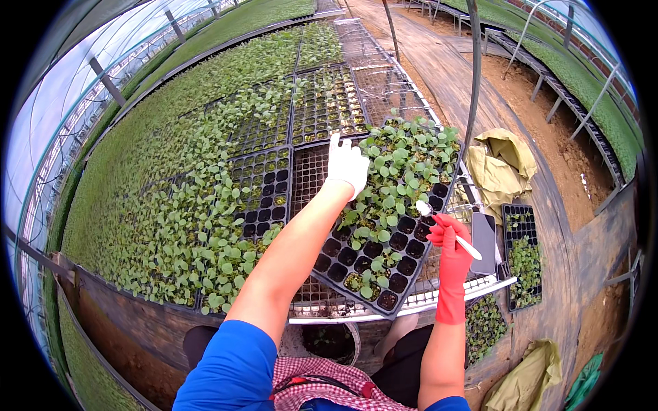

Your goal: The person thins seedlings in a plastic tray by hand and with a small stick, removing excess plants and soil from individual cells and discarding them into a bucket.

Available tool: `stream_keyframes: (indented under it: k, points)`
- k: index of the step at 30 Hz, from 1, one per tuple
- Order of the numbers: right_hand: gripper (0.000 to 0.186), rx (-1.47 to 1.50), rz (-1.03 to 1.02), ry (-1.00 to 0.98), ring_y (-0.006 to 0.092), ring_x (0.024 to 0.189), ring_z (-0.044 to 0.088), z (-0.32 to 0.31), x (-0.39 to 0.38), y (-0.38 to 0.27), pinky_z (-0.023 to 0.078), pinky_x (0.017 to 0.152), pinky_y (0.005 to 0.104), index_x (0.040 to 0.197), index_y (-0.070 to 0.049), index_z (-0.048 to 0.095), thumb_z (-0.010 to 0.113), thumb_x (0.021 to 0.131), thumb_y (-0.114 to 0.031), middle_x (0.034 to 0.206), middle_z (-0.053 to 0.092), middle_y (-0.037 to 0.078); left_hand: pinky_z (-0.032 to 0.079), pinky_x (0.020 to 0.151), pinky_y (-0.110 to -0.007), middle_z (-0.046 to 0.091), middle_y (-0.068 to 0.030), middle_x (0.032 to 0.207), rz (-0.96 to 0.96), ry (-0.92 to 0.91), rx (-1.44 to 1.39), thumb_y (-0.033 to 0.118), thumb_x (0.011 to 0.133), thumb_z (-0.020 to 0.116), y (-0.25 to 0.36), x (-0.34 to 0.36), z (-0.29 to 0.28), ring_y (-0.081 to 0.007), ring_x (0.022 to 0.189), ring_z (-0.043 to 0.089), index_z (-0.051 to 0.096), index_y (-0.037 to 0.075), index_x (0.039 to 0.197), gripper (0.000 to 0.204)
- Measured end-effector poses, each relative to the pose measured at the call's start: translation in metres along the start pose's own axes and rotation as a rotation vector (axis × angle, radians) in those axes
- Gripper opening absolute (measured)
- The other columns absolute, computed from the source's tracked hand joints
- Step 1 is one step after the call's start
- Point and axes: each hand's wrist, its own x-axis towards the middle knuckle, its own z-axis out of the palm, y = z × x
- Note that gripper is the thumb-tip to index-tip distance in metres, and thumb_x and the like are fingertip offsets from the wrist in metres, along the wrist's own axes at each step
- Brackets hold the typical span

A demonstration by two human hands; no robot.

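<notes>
My right hand (447,250), in a red rubber glove, is closed around a white plastic spoon (467,247). The spoon's bowl lies over the right side of a black cell tray (347,256) of leafy seedlings (401,168). This tray sits askew on the wire-mesh bench; several of its near cells hold no plants. My left hand (347,166), in a white glove, reaches to the tray's far left edge. Its fingers point forward and look apart, with nothing visible in them. Beyond it lies a tray with sparse small seedlings (327,103).
Dense seedling trays (205,226) cover the bench to the left. A dark phone-like slab (483,243) rests at the bench's right edge, near a thin upright pole (474,75). Tan cloth (504,164) and another seedling tray (524,260) lie right. Below the bench is a bucket (355,335).
</notes>
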Motion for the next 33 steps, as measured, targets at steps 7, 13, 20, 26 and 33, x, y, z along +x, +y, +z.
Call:
stream_keyframes:
  k: [7,13,20,26,33]
  points:
    - [0.023,-0.016,0.006,-0.021,0.0126,0.078,0.063,0.006,0.004,0.007,0.051,0.069,0.0244,0.113,-0.001,0.06,0.052,0.098,-0.016,0.103,0.067,0.009,0.02,0.115,-0.047,0.042,-0.0078,0.144,0.439,0.287,-0.094,0.008,0.078,0.057,0.006,-0.007,0.016,-0.0282,0.135,0.037,0.05,0.021,0.133,0.056]
    - [0.023,-0.047,0.012,-0.003,0.0129,0.078,0.063,0.005,0.007,0.009,0.051,0.068,0.0248,0.113,-0.001,0.061,0.052,0.098,-0.016,0.101,0.067,0.008,0.025,0.11,-0.048,0.058,-0.0055,0.12,0.286,-0.053,-0.024,0.014,0.081,0.056,0.008,-0.008,0.008,-0.0278,0.121,0.049,0.053,0.02,0.129,0.048]
    - [0.024,-0.082,-0.027,-0.01,0.0135,0.075,0.064,0.006,0.008,0.01,0.05,0.065,0.0242,0.115,-0.001,0.059,0.048,0.1,-0.017,0.101,0.068,0.011,0.049,0.088,-0.039,0.057,-0.0088,0.123,0.266,-0.177,-0.284,0.013,0.084,0.049,-0.009,-0.015,0.02,-0.0283,0.106,0.06,0.052,0.015,0.13,0.046]
    - [0.024,-0.11,-0.018,-0.022,0.0133,0.075,0.064,0.009,0.006,0.01,0.049,0.065,0.0238,0.114,-0.001,0.059,0.048,0.1,-0.017,0.101,0.068,0.01,0.048,0.088,-0.041,0.061,-0.0096,0.115,0.104,-0.032,-0.295,0.022,0.088,0.048,-0.041,-0.035,0.018,-0.0285,0.102,0.06,0.058,0.012,0.12,0.035]
    - [0.024,-0.101,0.014,0.046,0.013,0.078,0.063,0.009,0.007,0.004,0.05,0.069,0.0254,0.115,-0.001,0.06,0.051,0.098,-0.015,0.102,0.066,0.009,0.046,0.087,-0.039,0.063,-0.008,0.101,0.25,0.007,-0.433,0.027,0.086,0.057,-0.019,-0.145,-0.004,-0.0263,0.095,0.061,0.061,0.01,0.11,0.03]
